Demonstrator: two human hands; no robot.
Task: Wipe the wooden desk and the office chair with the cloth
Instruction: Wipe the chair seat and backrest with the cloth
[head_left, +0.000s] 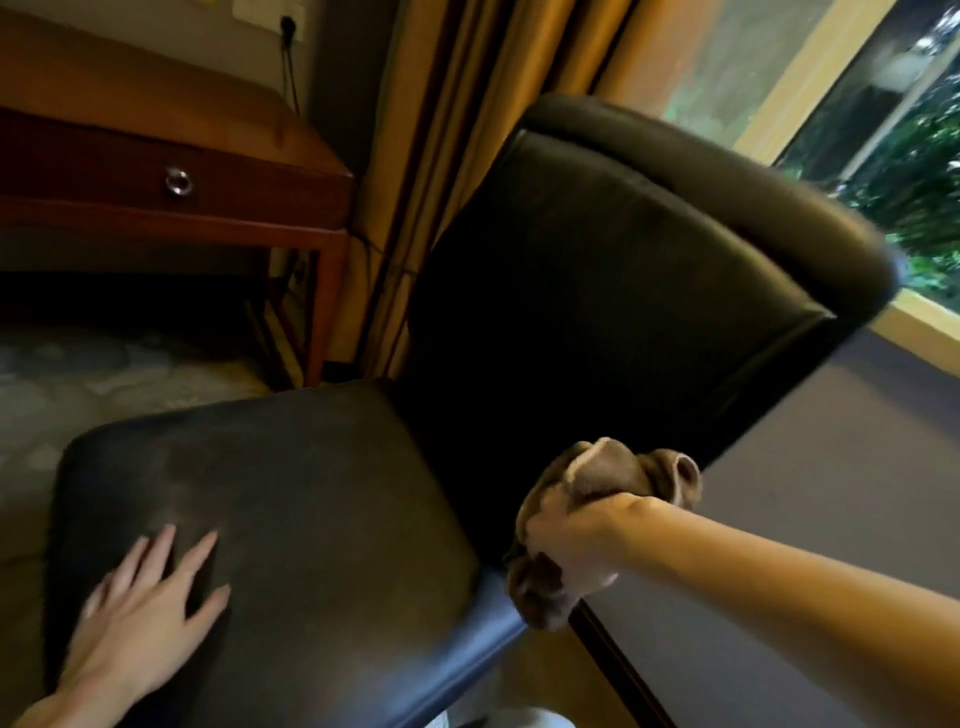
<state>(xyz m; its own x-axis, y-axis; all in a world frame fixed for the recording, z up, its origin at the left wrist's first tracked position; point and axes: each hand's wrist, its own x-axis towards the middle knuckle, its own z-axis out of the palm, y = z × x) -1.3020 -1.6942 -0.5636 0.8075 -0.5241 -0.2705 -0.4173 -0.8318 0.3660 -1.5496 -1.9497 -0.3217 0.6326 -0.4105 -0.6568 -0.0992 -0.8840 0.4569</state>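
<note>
Bulging cloth (613, 470) within right fingers (558, 519)

One office chair (623, 270), one wooden desk (156, 98), one cloth (618, 467), two hands: left hand (140, 618), right hand (571, 535).

Smooth dark leather chair (597, 260), soft brown cloth (613, 473), polished wooden desk (218, 119), metal drawer ring (178, 182)
</note>
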